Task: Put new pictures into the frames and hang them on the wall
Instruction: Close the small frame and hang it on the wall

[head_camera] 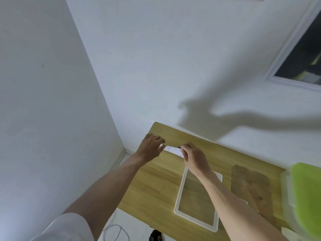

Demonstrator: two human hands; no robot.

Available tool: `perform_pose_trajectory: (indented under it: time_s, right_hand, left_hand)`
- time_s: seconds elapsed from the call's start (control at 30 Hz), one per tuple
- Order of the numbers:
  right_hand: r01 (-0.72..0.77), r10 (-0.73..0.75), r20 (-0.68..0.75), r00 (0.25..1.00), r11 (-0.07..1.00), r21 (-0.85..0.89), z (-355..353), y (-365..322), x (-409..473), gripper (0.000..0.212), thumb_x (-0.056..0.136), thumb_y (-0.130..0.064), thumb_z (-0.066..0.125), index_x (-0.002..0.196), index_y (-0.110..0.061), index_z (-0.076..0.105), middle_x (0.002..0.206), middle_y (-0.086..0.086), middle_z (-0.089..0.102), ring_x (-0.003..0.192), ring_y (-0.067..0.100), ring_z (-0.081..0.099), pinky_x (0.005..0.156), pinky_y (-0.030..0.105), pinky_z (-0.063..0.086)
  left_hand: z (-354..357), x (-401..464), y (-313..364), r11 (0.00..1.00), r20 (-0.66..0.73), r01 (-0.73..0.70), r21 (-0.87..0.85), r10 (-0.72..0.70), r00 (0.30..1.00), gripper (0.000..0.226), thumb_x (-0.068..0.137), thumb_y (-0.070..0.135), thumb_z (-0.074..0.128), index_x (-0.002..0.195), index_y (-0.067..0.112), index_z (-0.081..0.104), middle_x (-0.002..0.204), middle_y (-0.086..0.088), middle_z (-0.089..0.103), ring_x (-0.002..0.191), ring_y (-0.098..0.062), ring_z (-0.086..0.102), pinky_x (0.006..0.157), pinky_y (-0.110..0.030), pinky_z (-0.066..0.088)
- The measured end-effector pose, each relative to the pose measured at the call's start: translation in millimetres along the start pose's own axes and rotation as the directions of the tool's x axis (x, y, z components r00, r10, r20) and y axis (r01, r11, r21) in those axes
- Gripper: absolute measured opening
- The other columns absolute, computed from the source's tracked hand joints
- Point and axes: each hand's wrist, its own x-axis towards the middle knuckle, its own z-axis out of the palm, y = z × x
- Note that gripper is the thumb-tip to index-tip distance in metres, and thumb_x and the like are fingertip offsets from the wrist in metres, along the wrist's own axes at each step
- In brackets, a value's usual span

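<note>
Both hands hold one white paper strip, near the far table edge.

My left hand (150, 145) and right hand (192, 154) pinch the strip (172, 150) ends; its long axis runs between them. The white frame (178, 193) lies under my right wrist, bare table (156, 180) beside it.

The person's two forearms are bare down to the hands, left hand (150, 146) and right hand (195, 158), and a short white sleeve (66, 228) covers the left upper arm.

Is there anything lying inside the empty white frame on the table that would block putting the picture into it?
Nothing visible lies inside the white frame; only the wooden table shows through. The right forearm crosses above it, holding the paper with the left hand.
</note>
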Motion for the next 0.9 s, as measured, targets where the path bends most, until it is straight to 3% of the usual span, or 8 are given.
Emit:
perform_pose_trajectory:
  time_s: [0.1,0.17,0.33,0.43,0.53,0.67,0.77,0.9]
  right_hand:
    - [-0.130,0.127,0.026,0.992,0.974,0.186,-35,6,-13,0.018,0.095,-0.002,0.055,0.097,-0.010,0.070,0.084,-0.005,0.065,0.070,0.006,0.058,0.060,0.014,0.040]
    - [-0.206,0.207,0.031,0.978,0.926,0.317,-57,7,-28,0.018,0.096,-0.004,0.055,0.099,-0.012,0.070,0.078,-0.012,0.062,0.068,0.000,0.055,0.060,0.014,0.041]
    - [-0.367,0.405,0.044,0.913,0.773,0.518,-93,14,-70,0.016,0.096,-0.018,0.056,0.096,-0.025,0.070,0.087,-0.014,0.070,0.078,0.004,0.061,0.064,0.018,0.044]
    - [-0.452,0.556,0.047,0.830,0.620,0.641,-107,23,-97,0.011,0.095,-0.021,0.058,0.092,-0.023,0.069,0.091,-0.006,0.070,0.083,0.012,0.063,0.066,0.027,0.046]
    - [-0.486,0.656,0.073,0.751,0.475,0.733,-109,36,-123,0.006,0.094,-0.022,0.063,0.098,-0.021,0.068,0.097,-0.004,0.069,0.092,0.013,0.063,0.071,0.026,0.049]
    - [-0.543,0.721,0.138,0.679,0.367,0.756,-105,47,-151,0.024,0.093,-0.021,0.067,0.116,-0.022,0.061,0.104,-0.005,0.067,0.099,0.011,0.062,0.078,0.029,0.051]
    - [-0.612,0.720,0.133,0.681,0.460,0.643,-98,54,-170,0.027,0.093,-0.020,0.066,0.118,-0.020,0.057,0.104,-0.002,0.067,0.091,0.007,0.062,0.065,0.021,0.047]
    - [-0.675,0.705,0.161,0.690,0.548,0.493,-81,65,-181,0.032,0.093,-0.019,0.067,0.124,-0.013,0.059,0.107,-0.003,0.065,0.085,0.004,0.059,0.060,0.011,0.043]
  left_hand:
    - [-36,4,21,0.941,0.027,0.239,-0.240,-0.239,0.971,0.029,0.084,0.027,0.074,0.111,0.020,0.068,0.102,0.005,0.070,0.091,-0.018,0.065,0.083,-0.031,0.047]
    - [-54,7,40,0.808,0.084,0.371,-0.457,-0.377,0.923,0.045,0.074,0.029,0.083,0.115,0.026,0.066,0.094,0.006,0.066,0.085,-0.012,0.062,0.078,-0.026,0.049]
    - [-62,1,89,0.659,0.172,0.453,-0.601,-0.447,0.878,0.081,0.065,0.043,0.087,0.135,0.031,0.048,0.109,0.007,0.060,0.100,-0.008,0.059,0.074,-0.017,0.043]
    - [-49,-15,117,0.500,0.259,0.500,-0.707,-0.475,0.841,0.076,0.071,0.038,0.086,0.134,0.017,0.048,0.108,-0.002,0.066,0.096,-0.015,0.067,0.073,-0.025,0.053]
    - [-31,-34,148,0.346,0.353,0.501,-0.793,-0.410,0.841,0.049,0.080,0.014,0.079,0.123,0.003,0.058,0.100,-0.015,0.073,0.086,-0.023,0.071,0.071,-0.030,0.060]
    - [-4,-46,176,0.330,0.373,0.520,-0.788,-0.417,0.829,0.020,0.085,-0.003,0.067,0.105,-0.001,0.067,0.094,-0.020,0.073,0.080,-0.028,0.069,0.068,-0.034,0.059]
    - [12,-49,182,0.406,0.379,0.555,-0.726,-0.438,0.816,0.020,0.085,-0.003,0.065,0.102,0.007,0.070,0.086,-0.015,0.074,0.078,-0.026,0.069,0.071,-0.037,0.059]
    - [32,-49,177,0.522,0.395,0.598,-0.608,-0.454,0.798,0.021,0.086,0.002,0.065,0.105,0.011,0.072,0.077,0.000,0.070,0.069,-0.016,0.067,0.070,-0.036,0.059]
